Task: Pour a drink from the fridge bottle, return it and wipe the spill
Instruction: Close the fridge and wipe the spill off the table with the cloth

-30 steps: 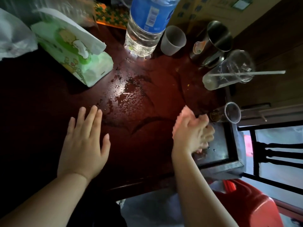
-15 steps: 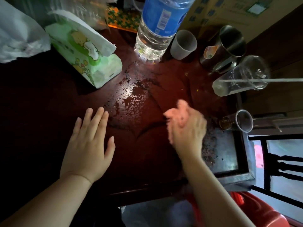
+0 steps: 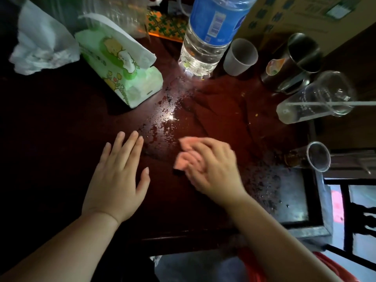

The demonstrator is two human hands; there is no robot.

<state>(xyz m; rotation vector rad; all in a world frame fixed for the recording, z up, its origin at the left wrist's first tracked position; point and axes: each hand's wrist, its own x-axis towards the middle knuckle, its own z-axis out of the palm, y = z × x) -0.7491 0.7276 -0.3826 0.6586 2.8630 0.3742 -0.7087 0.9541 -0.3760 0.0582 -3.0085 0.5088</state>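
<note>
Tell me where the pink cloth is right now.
In the head view the pink cloth lies on the table under the right hand, just below the wet spill and right of the flat left hand.

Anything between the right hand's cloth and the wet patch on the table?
Nothing visible. The right hand presses the pink cloth at the near edge of the spill; the left hand lies flat alongside.

the scene is dim, and the worktop sinks to near black toward 9 o'clock. a hard glare spot sits on the wet patch at centre, and another glows under the bottle at 12 o'clock. paler light shows at 4 o'clock. the right hand and pink cloth are motion-blurred; the left hand is sharp. wide-angle distortion tilts things at the edges.
</note>
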